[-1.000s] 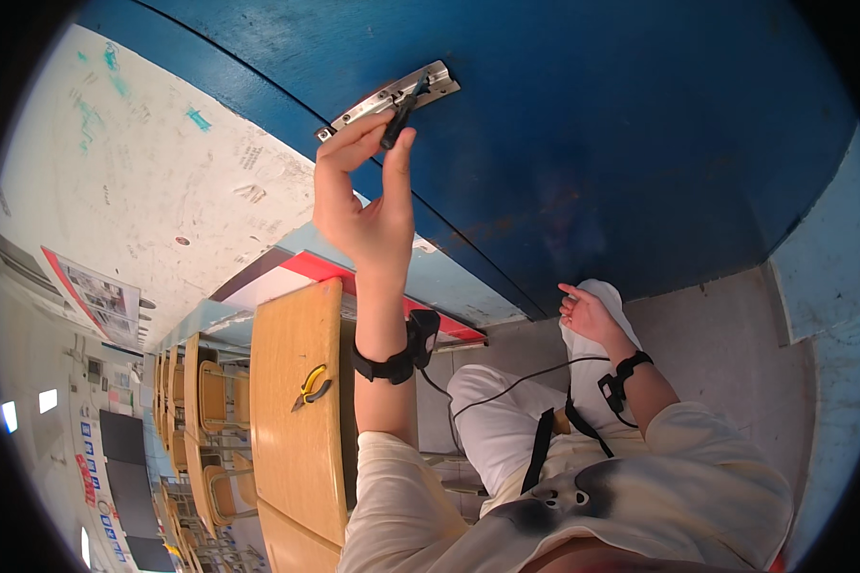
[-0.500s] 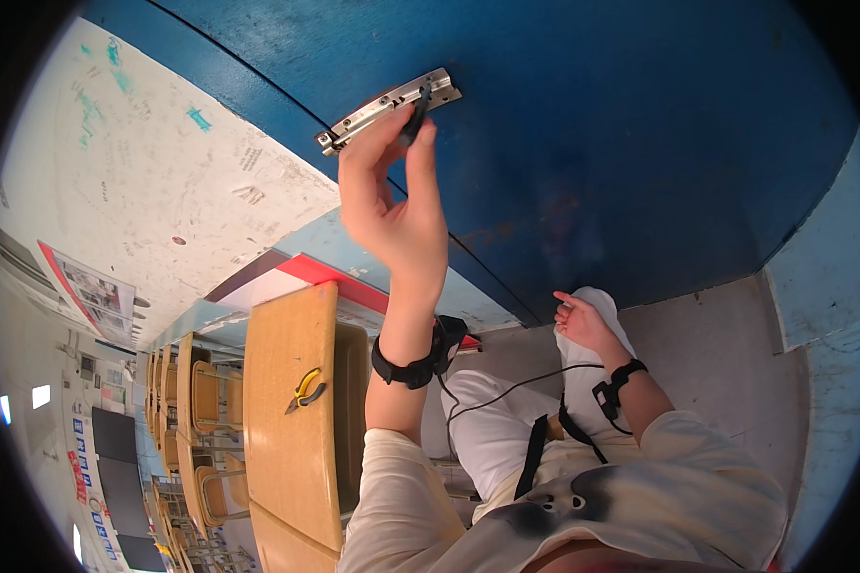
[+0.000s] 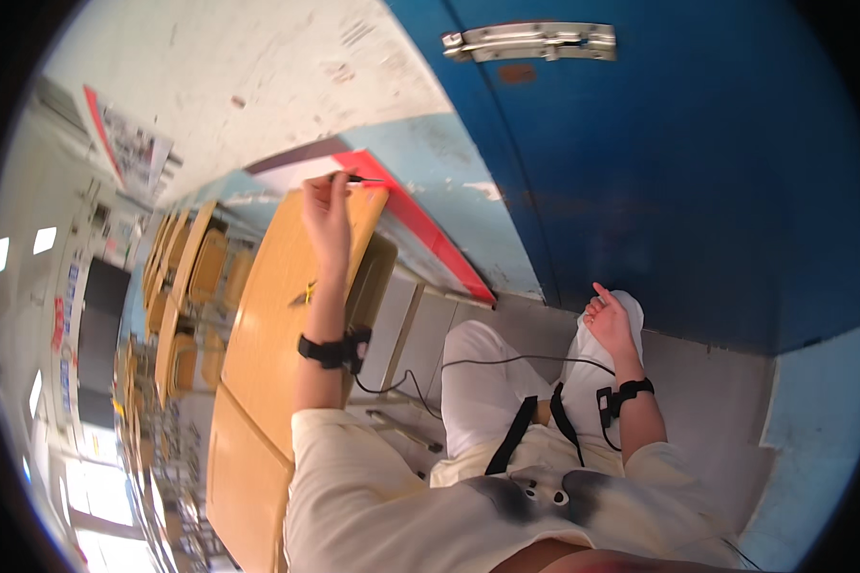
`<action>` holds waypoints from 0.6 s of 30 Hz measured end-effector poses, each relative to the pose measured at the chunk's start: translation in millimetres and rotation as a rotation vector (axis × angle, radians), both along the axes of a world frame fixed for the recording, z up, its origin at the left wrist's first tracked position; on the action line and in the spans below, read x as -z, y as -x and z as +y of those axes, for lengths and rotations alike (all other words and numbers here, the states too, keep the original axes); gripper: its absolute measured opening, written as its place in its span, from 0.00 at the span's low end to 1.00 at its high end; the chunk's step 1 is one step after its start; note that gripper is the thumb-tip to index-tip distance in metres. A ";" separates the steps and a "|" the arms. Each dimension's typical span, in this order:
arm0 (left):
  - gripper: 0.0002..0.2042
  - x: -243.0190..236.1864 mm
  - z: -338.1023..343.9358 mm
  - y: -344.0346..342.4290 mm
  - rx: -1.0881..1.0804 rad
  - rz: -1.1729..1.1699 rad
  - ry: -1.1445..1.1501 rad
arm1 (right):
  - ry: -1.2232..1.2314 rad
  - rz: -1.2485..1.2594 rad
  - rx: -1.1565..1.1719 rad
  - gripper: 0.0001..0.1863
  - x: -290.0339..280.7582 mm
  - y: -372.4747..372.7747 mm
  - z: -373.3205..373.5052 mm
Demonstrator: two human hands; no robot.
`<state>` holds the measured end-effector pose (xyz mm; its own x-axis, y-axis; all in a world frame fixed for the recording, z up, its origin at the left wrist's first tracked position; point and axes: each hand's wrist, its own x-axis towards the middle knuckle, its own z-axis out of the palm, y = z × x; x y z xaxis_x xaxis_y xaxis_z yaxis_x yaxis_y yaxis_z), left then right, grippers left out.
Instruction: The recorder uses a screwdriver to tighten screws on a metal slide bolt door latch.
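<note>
Where the black-handled tool (image 3: 356, 179) juts rightward past their tips, the left hand's fingers (image 3: 316, 185) pinch it closely.

A wooden desk (image 3: 269, 334), its top light brown, bears one pair of yellow-and-dark pliers (image 3: 305, 294), lying flat, partly hidden from view.

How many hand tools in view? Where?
2: a slim dark tool held in the left hand, and yellow-and-black pliers on the wooden desk, beside the left forearm and perhaps partly hidden by it. Others may be out of sight.
</note>
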<state>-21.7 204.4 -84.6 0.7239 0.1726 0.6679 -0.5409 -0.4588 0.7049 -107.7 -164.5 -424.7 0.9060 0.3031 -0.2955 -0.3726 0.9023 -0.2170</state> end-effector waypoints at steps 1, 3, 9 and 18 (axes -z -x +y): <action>0.05 1.0 26.8 -0.8 -0.038 0.011 0.092 | 0.023 0.009 0.025 0.15 -4.0 0.2 1.6; 0.06 9.4 83.3 -1.0 -0.201 0.014 0.137 | 0.029 0.010 0.006 0.15 -5.2 -1.3 3.9; 0.10 40.1 187.8 -3.5 -0.516 0.241 -0.107 | 0.036 -0.023 -0.037 0.14 -3.2 -4.9 8.2; 0.14 81.3 203.5 1.9 -0.408 0.598 -0.523 | 0.078 0.018 -0.040 0.15 7.2 -6.6 7.1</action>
